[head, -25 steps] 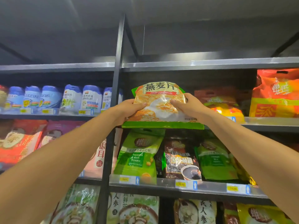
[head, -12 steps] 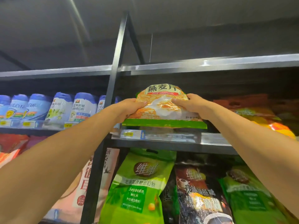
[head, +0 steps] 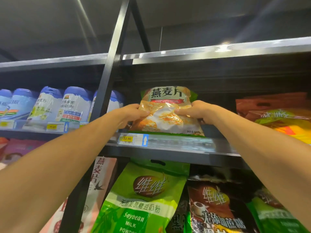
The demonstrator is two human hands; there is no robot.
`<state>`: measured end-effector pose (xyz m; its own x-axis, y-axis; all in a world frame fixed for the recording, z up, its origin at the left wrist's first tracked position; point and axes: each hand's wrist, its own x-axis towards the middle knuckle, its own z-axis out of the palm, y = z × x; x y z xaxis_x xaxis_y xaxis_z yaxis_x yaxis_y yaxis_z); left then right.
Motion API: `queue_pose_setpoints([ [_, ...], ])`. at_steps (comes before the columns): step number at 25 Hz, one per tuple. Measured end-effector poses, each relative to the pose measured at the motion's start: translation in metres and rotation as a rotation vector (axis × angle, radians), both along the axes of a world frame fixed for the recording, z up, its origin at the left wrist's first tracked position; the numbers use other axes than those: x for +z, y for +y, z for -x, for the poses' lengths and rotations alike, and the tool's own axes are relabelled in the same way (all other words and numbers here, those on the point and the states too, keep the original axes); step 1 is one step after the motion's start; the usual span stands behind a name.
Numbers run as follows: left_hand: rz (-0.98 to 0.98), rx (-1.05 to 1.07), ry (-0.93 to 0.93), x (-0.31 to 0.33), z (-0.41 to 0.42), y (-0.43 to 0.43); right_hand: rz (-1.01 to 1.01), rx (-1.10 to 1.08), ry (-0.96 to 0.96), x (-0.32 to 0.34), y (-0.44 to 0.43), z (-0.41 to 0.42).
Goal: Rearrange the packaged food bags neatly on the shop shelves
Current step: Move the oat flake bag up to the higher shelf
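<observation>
An oat flake bag [head: 165, 113], green-edged with an orange and white front, stands upright on the upper shelf [head: 176, 148], its bottom edge just behind the shelf lip. My left hand [head: 133, 114] grips its left side and my right hand [head: 200, 111] grips its right side. Both arms reach up from below. The bag's lower corners are hidden behind my hands and the price rail.
Orange and yellow bags [head: 282, 118] lie on the same shelf to the right. Blue-capped tins [head: 74, 105] line the left bay beyond a black upright post [head: 109, 84]. Below hang a green soybean milk powder bag [head: 143, 199], a dark bag [head: 217, 207] and a pink oat bag [head: 99, 179].
The oat flake bag has gone from hanging in front of the shelf to resting on it, further in. The view has tilted up and moved closer.
</observation>
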<state>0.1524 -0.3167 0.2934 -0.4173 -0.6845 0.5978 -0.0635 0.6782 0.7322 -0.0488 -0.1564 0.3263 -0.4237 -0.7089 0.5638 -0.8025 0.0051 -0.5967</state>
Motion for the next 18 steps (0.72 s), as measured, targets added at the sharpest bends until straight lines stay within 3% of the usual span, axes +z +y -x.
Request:
queue_pose_setpoints([
  [4, -0.058, -0.001, -0.079, -0.003, 0.014, -0.029, -0.065, -0.033, 0.010, -0.010, -0.023, 0.012],
  [9, -0.079, 0.006, -0.203, -0.003, 0.024, -0.048, -0.262, -0.154, 0.174, -0.014, -0.033, 0.016],
  [18, 0.027, 0.121, -0.355, -0.003, 0.008, -0.035, -0.276, -0.146, 0.178, -0.016, -0.029, 0.012],
])
